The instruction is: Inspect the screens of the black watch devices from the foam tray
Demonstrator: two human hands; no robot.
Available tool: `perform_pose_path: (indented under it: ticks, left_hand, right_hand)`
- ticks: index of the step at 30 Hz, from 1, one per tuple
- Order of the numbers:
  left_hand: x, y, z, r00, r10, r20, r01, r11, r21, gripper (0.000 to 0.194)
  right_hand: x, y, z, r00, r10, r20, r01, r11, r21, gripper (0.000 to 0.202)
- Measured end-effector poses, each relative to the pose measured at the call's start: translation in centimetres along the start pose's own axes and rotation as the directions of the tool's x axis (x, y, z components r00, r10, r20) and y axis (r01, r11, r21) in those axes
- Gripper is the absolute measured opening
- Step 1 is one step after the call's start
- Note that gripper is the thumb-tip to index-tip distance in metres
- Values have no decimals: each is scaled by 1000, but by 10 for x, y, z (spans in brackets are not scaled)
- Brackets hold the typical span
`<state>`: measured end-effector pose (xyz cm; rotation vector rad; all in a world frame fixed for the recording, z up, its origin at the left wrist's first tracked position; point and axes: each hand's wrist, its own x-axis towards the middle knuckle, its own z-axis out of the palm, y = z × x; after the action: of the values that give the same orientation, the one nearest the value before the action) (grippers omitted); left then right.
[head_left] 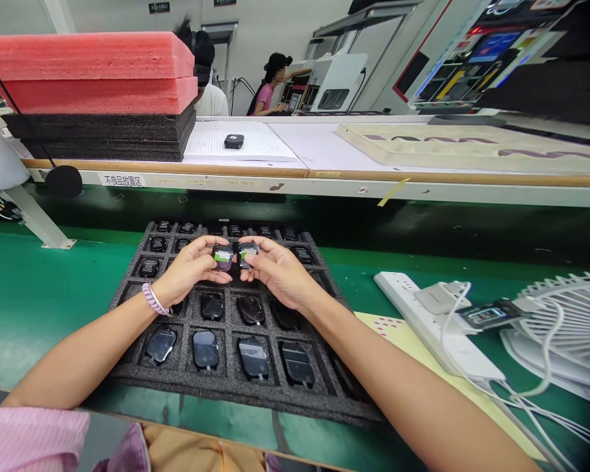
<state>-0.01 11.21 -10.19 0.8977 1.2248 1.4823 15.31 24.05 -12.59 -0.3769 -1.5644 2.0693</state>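
Observation:
My left hand pinches a small dark square device with rounded corners and a green-and-white label. Close beside it, my right hand grips a similar labelled device between thumb and fingers. Whether the two devices touch, I cannot tell. Both are held over a black foam tray divided into square pockets. In its near rows lie glossy black devices, one per pocket. Farther back, other pockets hold dark devices with small printed text. My hands and forearms cover part of the tray.
A shelf edge runs behind the tray, carrying red foam blocks, black foam sheets, a dark device on lined paper and a cream tray. At right are a power strip and white fan; a lamp base stands left.

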Motion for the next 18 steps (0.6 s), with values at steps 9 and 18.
perform_pose_path:
  ticks: [9, 18]
  left_hand:
    - [0, -1, 1, 1000, 13, 24, -14, 1000, 13, 36]
    - [0, 0, 0, 998, 26, -54, -25, 1000, 19, 27]
  right_hand:
    - [0, 0, 1, 1000, 4, -8, -4, 999, -34, 48]
    - [-3, -1, 2, 997, -32, 69, 32, 999, -10, 47]
